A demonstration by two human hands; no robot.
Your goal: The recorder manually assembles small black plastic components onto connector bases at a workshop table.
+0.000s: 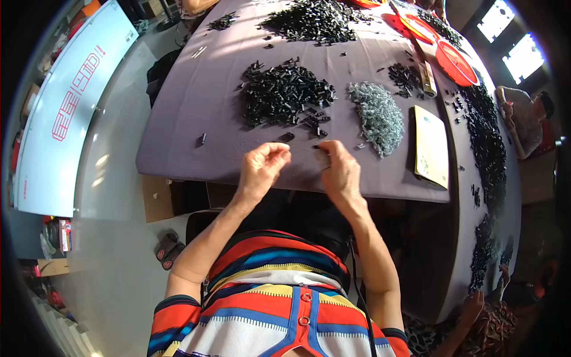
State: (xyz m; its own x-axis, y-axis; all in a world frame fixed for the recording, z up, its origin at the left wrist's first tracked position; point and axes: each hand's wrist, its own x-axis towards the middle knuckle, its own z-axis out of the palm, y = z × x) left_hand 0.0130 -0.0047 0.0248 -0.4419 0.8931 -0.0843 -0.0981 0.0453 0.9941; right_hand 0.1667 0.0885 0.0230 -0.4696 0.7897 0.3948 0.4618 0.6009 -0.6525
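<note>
While right hand (342, 172) seemingly pinches black piece (317, 147), left hand (260, 169) pinches narrowly, contents unclear; piece likely light, stiff, best gripped midway.

Left of centre, the table (172, 122) gives a broad bare stretch, interrupted by a lone piece (203, 139). A wide strip runs between the middle heap (285, 95) and the far heap (318, 22) at top centre. Narrow lanes flank the clear heap (379, 122), towards the middle heap and the book (431, 146). Loose pieces (316, 123) obstruct just above the gap between left hand (262, 169) and right hand (342, 172). At upper right, the small heap (405, 78) and bar (427, 80) block passage towards the red trays (457, 62).
</note>
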